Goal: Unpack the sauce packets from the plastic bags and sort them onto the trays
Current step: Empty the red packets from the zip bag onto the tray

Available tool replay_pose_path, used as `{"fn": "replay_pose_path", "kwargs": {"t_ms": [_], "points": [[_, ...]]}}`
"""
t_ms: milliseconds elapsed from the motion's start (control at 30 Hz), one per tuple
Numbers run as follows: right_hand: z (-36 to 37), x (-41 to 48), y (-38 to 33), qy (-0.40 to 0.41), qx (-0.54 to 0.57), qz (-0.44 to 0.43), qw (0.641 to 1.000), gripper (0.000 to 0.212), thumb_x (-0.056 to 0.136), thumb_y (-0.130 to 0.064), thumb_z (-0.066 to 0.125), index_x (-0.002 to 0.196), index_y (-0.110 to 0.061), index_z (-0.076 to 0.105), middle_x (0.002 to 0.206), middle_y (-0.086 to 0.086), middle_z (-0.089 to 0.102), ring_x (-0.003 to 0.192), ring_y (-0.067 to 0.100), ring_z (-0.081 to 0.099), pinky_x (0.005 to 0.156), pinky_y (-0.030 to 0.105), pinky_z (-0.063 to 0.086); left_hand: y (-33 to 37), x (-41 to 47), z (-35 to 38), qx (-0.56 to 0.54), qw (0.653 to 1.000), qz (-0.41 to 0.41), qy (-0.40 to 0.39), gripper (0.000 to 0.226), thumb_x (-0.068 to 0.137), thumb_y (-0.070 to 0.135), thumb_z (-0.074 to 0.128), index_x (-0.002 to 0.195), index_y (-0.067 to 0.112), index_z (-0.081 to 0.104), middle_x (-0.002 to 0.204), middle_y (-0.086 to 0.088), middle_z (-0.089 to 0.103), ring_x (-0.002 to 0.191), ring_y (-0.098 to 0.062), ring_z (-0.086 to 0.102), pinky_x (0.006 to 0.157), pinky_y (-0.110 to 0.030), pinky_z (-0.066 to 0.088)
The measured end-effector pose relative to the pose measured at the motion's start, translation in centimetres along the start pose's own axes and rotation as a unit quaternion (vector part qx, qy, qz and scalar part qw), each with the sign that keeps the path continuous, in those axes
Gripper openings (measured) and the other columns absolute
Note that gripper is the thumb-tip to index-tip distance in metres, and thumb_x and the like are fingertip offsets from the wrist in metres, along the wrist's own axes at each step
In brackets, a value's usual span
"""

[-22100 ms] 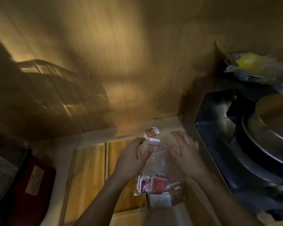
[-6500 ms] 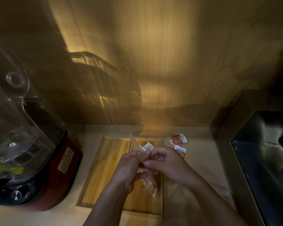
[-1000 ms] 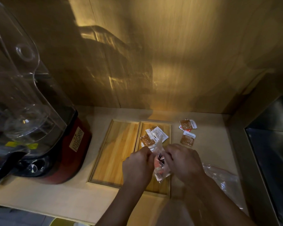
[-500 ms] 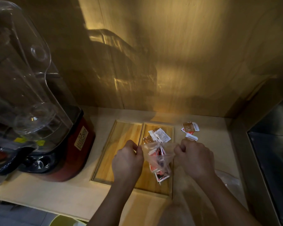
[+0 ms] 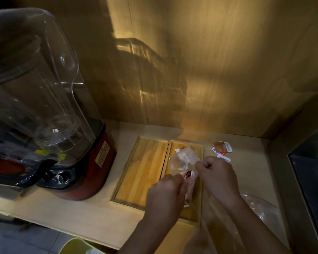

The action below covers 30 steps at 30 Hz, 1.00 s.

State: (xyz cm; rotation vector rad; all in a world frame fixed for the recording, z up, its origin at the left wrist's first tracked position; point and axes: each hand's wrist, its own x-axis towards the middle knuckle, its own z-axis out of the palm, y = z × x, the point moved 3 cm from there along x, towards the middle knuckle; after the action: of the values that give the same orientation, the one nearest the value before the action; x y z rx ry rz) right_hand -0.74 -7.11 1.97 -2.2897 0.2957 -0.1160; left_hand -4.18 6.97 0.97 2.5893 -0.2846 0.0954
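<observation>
Two wooden trays lie side by side on the counter, the left tray bare and the right tray under my hands. Above the right tray I hold a small clear plastic bag with both hands. My left hand grips its lower part, my right hand pinches its right edge. A red sauce packet shows between my hands, and blurred packets hang below it. Brown and white sauce packets lie on the counter right of the trays.
A large blender with a clear cover and red base stands at the left. A crumpled empty plastic bag lies at the right by my forearm. A dark metal unit borders the counter's right side. The wooden wall rises close behind.
My hands have come closer together and the bag has turned, its empty end now lifted toward the far end of the right tray. The packets on that tray are now hidden behind the bag.
</observation>
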Motion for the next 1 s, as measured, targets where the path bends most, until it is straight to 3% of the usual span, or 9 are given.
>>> {"fn": "replay_pose_path", "kwargs": {"t_ms": [167, 300, 400, 467, 500, 633, 767, 867, 1000], "points": [[0.7, 0.2, 0.8, -0.072, 0.197, -0.008, 0.978, 0.035, 0.086, -0.032, 0.059, 0.054, -0.019, 0.052, 0.041, -0.011, 0.045, 0.044, 0.002, 0.038, 0.046, 0.016, 0.031, -1.6, 1.8, -2.5, -0.014, 1.000, 0.021, 0.017, 0.016, 0.088, 0.021, 0.050, 0.089, 0.014, 0.065, 0.092, -0.003, 0.064, 0.086, -0.024, 0.061, 0.072, -0.040, 0.049], [1.7, 0.7, 2.9, -0.120, 0.330, 0.019, 0.936, 0.008, 0.082, -0.008, 0.064, 0.079, -0.016, 0.063, 0.065, -0.011, 0.059, 0.055, -0.001, 0.053, 0.050, 0.005, 0.041, -1.4, 2.8, -6.0, -0.023, 0.995, 0.096, 0.019, 0.018, 0.088, 0.022, 0.048, 0.090, 0.015, 0.064, 0.087, 0.002, 0.063, 0.081, -0.017, 0.060, 0.070, -0.036, 0.050], [3.4, 0.4, 4.8, -0.215, 0.347, 0.040, 0.912, 0.049, 0.053, -0.020, 0.088, 0.094, -0.020, 0.061, 0.092, 0.007, 0.061, 0.069, -0.005, 0.061, 0.062, 0.008, 0.050, -0.7, 2.9, -9.1, -0.019, 0.987, 0.156, -0.007, 0.023, 0.088, 0.026, 0.045, 0.090, 0.014, 0.064, 0.085, 0.002, 0.063, 0.078, -0.013, 0.059, 0.068, -0.034, 0.051], [4.9, 0.3, 5.9, -0.270, 0.364, 0.059, 0.890, 0.084, 0.023, -0.044, 0.092, 0.098, -0.022, 0.061, 0.092, 0.001, 0.067, 0.073, -0.005, 0.065, 0.065, 0.012, 0.053, -0.2, 2.8, -11.0, -0.011, 0.983, 0.181, -0.018, 0.023, 0.089, 0.028, 0.045, 0.090, 0.016, 0.064, 0.085, 0.006, 0.064, 0.079, -0.007, 0.059, 0.069, -0.029, 0.050], [5.7, 0.2, 6.1, -0.291, 0.371, 0.064, 0.879, 0.088, 0.020, -0.047, 0.091, 0.099, -0.021, 0.061, 0.089, -0.002, 0.071, 0.076, -0.003, 0.067, 0.067, 0.013, 0.053, 0.0, 2.8, -11.9, -0.009, 0.983, 0.184, -0.016, 0.021, 0.089, 0.027, 0.046, 0.091, 0.017, 0.065, 0.086, 0.008, 0.064, 0.080, -0.004, 0.058, 0.069, -0.026, 0.050], [7.3, -0.8, 5.2, -0.362, 0.403, 0.074, 0.837, 0.060, 0.047, -0.018, 0.084, 0.103, -0.009, 0.064, 0.086, -0.001, 0.075, 0.082, 0.011, 0.068, 0.068, 0.017, 0.052, 0.0, 2.3, -14.6, -0.091, 0.989, 0.116, 0.010, 0.013, 0.090, 0.020, 0.053, 0.088, 0.020, 0.066, 0.084, 0.009, 0.065, 0.085, -0.006, 0.059, 0.071, -0.021, 0.049], [8.4, -2.2, 5.0, -0.400, 0.488, 0.104, 0.769, 0.058, 0.039, -0.019, 0.092, 0.089, -0.001, 0.069, 0.083, 0.016, 0.074, 0.072, 0.027, 0.070, 0.058, 0.029, 0.054, -1.4, 2.2, -15.5, -0.202, 0.978, -0.004, 0.057, 0.014, 0.089, 0.020, 0.052, 0.084, 0.021, 0.065, 0.077, 0.001, 0.065, 0.074, -0.005, 0.062, 0.066, -0.016, 0.050], [9.2, -2.8, 4.7, -0.381, 0.496, 0.103, 0.773, 0.059, 0.029, -0.020, 0.095, 0.078, 0.002, 0.070, 0.071, 0.016, 0.073, 0.059, 0.023, 0.068, 0.053, 0.026, 0.054, -2.3, 2.3, -15.0, -0.288, 0.953, -0.071, 0.068, 0.015, 0.090, 0.014, 0.052, 0.084, 0.015, 0.066, 0.074, -0.005, 0.066, 0.066, -0.006, 0.063, 0.062, -0.016, 0.053], [9.8, -3.4, 3.8, -0.327, 0.501, 0.128, 0.791, 0.032, 0.033, -0.010, 0.091, 0.057, -0.002, 0.071, 0.056, 0.014, 0.070, 0.048, 0.018, 0.064, 0.047, 0.022, 0.050, -3.9, 2.6, -14.1, -0.365, 0.917, -0.133, 0.084, 0.017, 0.091, 0.013, 0.051, 0.085, 0.011, 0.067, 0.065, 0.000, 0.066, 0.062, -0.007, 0.063, 0.061, -0.023, 0.053]]}}
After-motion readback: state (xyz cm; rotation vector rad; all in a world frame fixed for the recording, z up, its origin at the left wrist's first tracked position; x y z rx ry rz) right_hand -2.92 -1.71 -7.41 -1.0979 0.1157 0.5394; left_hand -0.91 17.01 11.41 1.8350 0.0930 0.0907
